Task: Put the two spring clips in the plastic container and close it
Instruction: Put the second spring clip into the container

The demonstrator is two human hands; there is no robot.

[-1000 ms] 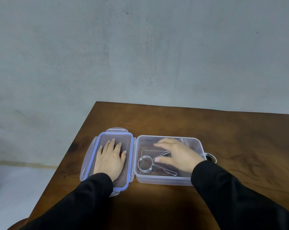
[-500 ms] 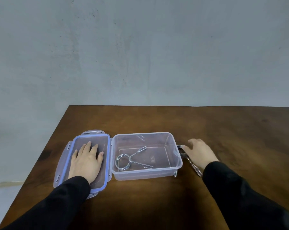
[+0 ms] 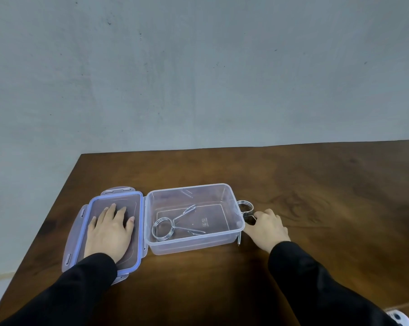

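Right hand on worktop, fingers curled at second spring clip just right of container; grip unclear. First clip inside. Left hand flat, fingers spread, on lid.

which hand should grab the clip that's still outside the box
Right. The right hand is already at the outside clip, right of the box; the left hand lies flat on the lid.
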